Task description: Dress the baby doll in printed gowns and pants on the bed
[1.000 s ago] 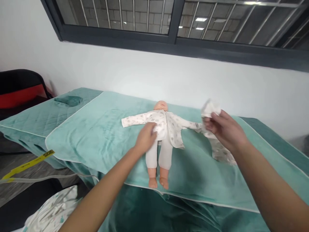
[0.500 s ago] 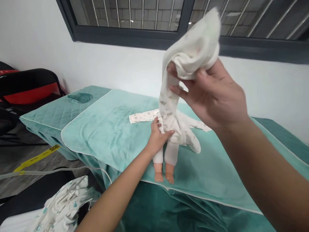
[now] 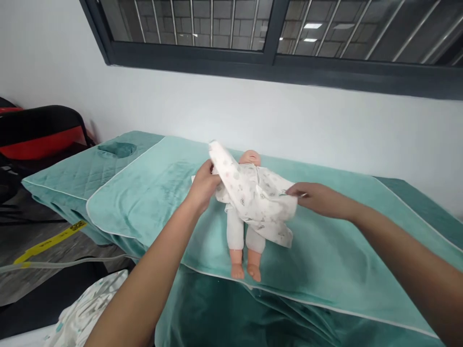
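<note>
A baby doll (image 3: 250, 157) lies on its back on the green bed cover, its bare feet near the front edge. White leggings (image 3: 235, 229) cover its legs. Over its torso spreads a white baby garment (image 3: 249, 197) with a small print, loose and partly folded, hiding most of the body. My left hand (image 3: 204, 185) is closed on the garment's left part, where one narrow end sticks up. With fingers pinched, my right hand (image 3: 311, 195) holds the garment's right edge, beside the doll's torso.
The green-covered bed (image 3: 144, 188) has a face hole at its left end and stands against a white wall below a barred window (image 3: 195, 24). Patterned cloth (image 3: 88, 303) lies at lower left. A pale tube (image 3: 72, 263) and red-black chairs (image 3: 43, 130) are at left.
My right hand has come down from high up, lowering the garment across the doll's torso. My left hand has shifted left and up with part of the garment. The doll's head now shows.
</note>
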Action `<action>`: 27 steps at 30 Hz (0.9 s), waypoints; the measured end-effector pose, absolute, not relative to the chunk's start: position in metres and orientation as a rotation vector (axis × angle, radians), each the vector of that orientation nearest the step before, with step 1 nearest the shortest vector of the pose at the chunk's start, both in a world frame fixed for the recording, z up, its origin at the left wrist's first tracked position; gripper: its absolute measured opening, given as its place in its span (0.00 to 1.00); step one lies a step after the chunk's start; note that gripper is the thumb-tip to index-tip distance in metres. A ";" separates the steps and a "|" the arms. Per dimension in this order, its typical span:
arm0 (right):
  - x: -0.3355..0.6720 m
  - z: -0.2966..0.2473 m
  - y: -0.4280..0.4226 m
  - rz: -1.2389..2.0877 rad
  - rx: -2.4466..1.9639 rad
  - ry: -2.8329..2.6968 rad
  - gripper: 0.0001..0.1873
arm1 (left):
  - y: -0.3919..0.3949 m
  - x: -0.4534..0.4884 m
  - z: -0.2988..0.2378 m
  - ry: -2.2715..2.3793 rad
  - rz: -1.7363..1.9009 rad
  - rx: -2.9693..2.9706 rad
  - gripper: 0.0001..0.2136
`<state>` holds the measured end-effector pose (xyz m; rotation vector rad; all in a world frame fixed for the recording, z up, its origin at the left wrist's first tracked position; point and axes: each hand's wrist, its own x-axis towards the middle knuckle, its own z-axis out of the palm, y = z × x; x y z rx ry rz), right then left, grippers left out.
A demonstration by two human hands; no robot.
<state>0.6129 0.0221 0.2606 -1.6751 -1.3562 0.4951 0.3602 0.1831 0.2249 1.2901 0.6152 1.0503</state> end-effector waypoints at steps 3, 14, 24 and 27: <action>0.594 0.260 0.027 0.612 -1.663 -1.508 0.18 | 0.174 0.362 0.245 0.552 1.005 1.459 0.22; 0.527 0.342 0.064 0.449 -1.328 -1.579 0.14 | 0.140 0.356 0.284 0.462 1.117 1.877 0.12; 0.519 0.372 0.067 0.752 -1.254 -1.730 0.19 | 0.151 0.356 0.328 0.198 1.506 1.594 0.06; 0.520 0.370 0.066 0.862 -1.255 -1.700 0.17 | 0.160 0.354 0.321 0.273 1.432 1.568 0.11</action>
